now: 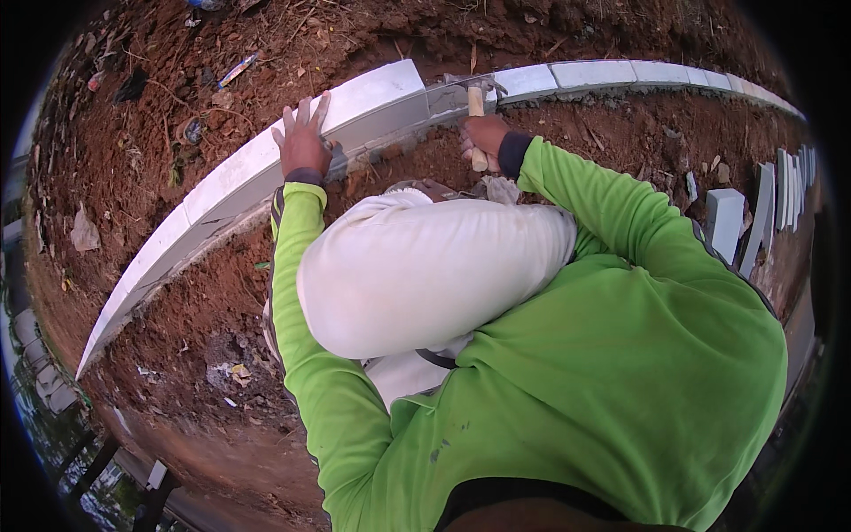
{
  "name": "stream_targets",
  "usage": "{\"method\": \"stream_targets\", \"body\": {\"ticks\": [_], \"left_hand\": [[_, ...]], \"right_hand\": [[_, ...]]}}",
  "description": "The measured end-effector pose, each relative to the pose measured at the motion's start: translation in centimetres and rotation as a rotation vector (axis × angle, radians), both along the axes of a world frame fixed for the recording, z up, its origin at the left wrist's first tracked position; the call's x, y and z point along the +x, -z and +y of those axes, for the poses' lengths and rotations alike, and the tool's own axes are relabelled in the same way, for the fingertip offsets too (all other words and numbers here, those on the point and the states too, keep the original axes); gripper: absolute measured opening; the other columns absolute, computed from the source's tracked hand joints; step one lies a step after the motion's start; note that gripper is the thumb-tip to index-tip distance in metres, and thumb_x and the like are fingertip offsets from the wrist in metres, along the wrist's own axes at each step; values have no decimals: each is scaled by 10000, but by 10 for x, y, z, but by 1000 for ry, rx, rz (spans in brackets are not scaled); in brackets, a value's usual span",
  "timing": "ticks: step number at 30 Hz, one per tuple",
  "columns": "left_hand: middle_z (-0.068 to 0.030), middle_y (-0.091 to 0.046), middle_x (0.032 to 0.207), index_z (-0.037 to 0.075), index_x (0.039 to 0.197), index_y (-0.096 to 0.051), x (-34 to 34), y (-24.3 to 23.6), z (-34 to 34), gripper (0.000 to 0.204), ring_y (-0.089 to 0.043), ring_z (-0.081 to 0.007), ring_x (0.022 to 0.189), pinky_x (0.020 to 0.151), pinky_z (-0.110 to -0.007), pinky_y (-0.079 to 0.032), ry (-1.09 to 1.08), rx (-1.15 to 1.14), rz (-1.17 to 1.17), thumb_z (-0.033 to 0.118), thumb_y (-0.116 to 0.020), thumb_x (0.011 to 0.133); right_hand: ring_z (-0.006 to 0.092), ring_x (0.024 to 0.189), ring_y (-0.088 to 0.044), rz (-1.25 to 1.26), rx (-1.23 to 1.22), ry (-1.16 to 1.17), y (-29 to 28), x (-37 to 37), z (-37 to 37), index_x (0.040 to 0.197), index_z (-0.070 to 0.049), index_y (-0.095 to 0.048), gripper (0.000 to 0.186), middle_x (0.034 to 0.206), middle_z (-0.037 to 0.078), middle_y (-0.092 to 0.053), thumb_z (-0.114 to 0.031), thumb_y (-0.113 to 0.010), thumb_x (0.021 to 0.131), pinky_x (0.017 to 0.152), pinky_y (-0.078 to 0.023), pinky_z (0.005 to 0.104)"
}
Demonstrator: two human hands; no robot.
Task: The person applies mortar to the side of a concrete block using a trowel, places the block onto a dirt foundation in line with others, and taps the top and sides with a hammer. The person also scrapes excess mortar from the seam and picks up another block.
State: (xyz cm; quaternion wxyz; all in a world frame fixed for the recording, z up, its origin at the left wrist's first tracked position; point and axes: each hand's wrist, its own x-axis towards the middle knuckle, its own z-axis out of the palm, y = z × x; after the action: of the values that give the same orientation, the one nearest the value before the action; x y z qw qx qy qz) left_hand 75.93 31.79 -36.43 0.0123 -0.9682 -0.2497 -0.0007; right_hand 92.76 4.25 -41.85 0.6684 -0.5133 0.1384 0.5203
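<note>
My left hand (304, 140) lies on the top of a long white kerb block (377, 93), its fingers spread. To its right, my right hand (486, 139) is closed around the pale wooden handle of a hammer (476, 100). The hammer's grey head is small and hard to make out, close to the gap between the long block and the white kerb stones (576, 74) farther right. Grey mortar (448, 99) shows in that gap. Under my hands, the near face of the block meets reddish soil.
Loose red soil (168, 71) with twigs and litter rises beyond the kerb row. More white kerb blocks (725, 217) stand at the right. My bent knee in white trousers (434, 266) is close behind the kerb. A grey mortar patch (232, 359) lies at the lower left.
</note>
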Motion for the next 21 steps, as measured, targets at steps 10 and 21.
{"method": "stream_targets", "body": {"ticks": [10, 21], "left_hand": [[-24, -355, 1610, 402, 1590, -277, -7, -2, 7, 1070, -284, -344, 1504, 1188, -647, -249, -45, -8, 34, 192, -885, 735], [-50, -317, 1635, 385, 1605, -239, -9, 10, 4, 1213, -257, -370, 1515, 1199, -644, -231, -33, -35, -35, 117, -928, 643]], "right_hand": [[131, 467, -450, 6, 9, -300, -27, 0, 3, 774, -88, -518, 165, 625, 13, -488, -95, -555, 935, 408, -403, 324], [202, 479, -536, -107, -29, -265, 10, 8, 12, 777, -38, -543, 187, 638, 79, -557, -152, -535, 925, 425, -449, 378]]}}
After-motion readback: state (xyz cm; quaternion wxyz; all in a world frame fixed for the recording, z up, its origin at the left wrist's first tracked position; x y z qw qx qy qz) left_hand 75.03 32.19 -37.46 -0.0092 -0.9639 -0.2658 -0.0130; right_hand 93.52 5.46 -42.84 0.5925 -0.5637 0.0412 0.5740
